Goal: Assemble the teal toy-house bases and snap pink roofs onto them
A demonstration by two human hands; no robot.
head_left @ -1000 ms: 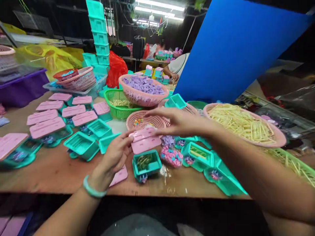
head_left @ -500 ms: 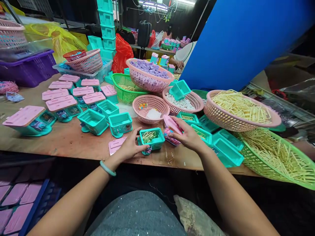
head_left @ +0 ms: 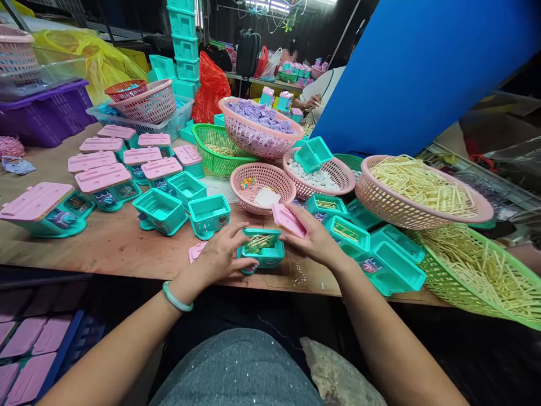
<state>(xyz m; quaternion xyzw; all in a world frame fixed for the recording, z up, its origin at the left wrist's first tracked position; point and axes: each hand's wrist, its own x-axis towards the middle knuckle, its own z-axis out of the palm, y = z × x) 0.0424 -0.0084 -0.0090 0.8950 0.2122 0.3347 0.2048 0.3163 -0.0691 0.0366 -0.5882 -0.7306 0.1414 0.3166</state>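
One lid (head_left: 288, 220) is being pinched in the right hand (head_left: 315, 239). One box (head_left: 270, 261) is being straddled by the spread left hand (head_left: 220, 254).

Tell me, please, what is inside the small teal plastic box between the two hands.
Thin yellowish-green pieces show in the left part of the small teal plastic box; they are too small to identify. What lies beneath them is covered, so it cannot be seen.

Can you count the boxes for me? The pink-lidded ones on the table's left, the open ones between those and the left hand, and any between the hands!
Pink-lidded boxes: 9
Open boxes left of the left hand: 3, one here
Open box between left hand and right hand: 1
Total: 13
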